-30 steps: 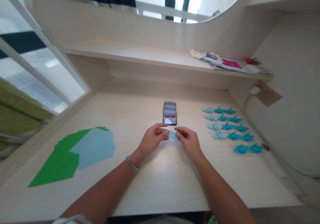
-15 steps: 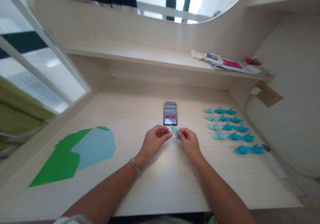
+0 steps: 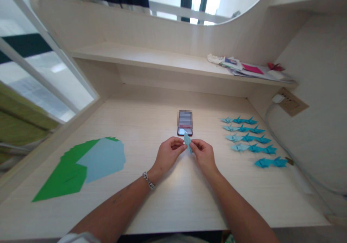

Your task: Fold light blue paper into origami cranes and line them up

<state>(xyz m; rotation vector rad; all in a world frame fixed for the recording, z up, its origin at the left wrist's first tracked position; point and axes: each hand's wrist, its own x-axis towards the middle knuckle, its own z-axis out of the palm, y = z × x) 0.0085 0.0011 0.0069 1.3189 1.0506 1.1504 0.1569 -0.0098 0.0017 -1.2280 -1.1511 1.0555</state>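
Over the middle of the pale wooden desk [image 3: 176, 199], my left hand [image 3: 168, 154] and my right hand [image 3: 204, 154] both pinch a small folded light-blue paper piece [image 3: 188, 141]. The piece stands nearly upright between the fingertips, its point towards a phone [image 3: 185, 122] lying just beyond. My left wrist wears a metal bracelet [image 3: 149, 180].
Rows of several folded blue paper cranes [image 3: 251, 140] lie on the desk at the right. A stack of green and light-blue paper sheets [image 3: 81, 165] lies at the left. A shelf [image 3: 151, 59] behind carries papers [image 3: 249, 69]. A cable [image 3: 273, 127] runs from a wall socket.
The paper piece has turned from lying flat between my fingers to standing nearly upright. Both hands stayed in place, close together.
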